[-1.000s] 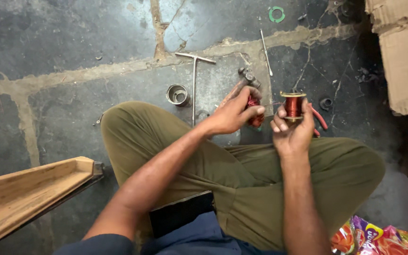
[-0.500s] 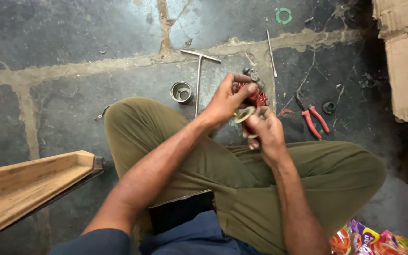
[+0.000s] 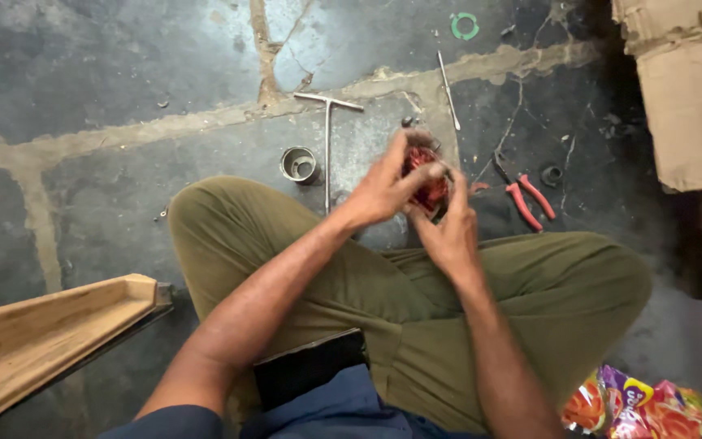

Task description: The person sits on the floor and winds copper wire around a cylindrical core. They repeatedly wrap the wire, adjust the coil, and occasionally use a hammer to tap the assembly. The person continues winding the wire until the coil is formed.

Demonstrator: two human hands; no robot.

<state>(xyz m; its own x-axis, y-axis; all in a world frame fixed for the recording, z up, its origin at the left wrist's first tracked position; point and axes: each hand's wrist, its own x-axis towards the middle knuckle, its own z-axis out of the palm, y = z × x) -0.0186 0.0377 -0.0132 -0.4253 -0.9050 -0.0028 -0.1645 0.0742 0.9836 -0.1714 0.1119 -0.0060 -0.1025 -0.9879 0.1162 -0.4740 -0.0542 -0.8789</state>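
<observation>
Red coil [image 3: 426, 185] | left hand [image 3: 383, 191] grip closed round it | right hand [image 3: 448, 236] grip cupping underneath

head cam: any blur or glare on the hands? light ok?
Head view: both hands, left hand and right hand, slightly motion-soft around the red coil; floor evenly lit, pale sheen near the top centre, no hard glare; right edge falls into dark shadow.
</observation>
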